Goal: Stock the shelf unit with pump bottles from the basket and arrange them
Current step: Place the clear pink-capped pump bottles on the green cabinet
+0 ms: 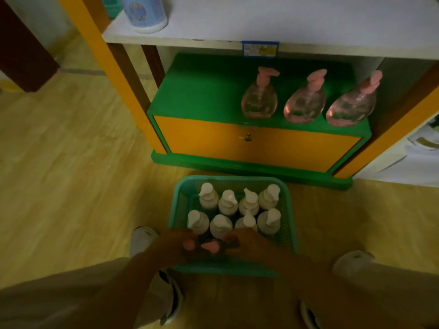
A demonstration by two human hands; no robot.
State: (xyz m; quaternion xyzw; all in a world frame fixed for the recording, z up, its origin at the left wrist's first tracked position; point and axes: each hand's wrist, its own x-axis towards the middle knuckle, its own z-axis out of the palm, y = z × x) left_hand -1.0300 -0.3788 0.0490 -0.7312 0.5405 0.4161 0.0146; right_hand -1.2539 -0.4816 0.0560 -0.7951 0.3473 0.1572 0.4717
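Pale wood-look floor (71, 162) across left and bottom; dark brown furniture piece (21, 48) at upper left, standing on floor; large white-and-blue bottle (146, 13) on upper white board, top cut off by frame edge; blue-bordered price label (260, 49) stuck on board's front edge; small key (247, 137) in lock of orange panel; white object (418, 148) at right edge, too blurred to identify.

I see glossy clear plastic pink bottles (305, 103) on a painted green shelf (202, 91), a meshed plastic basket (234, 180), and a wood-grain floor (71, 150).
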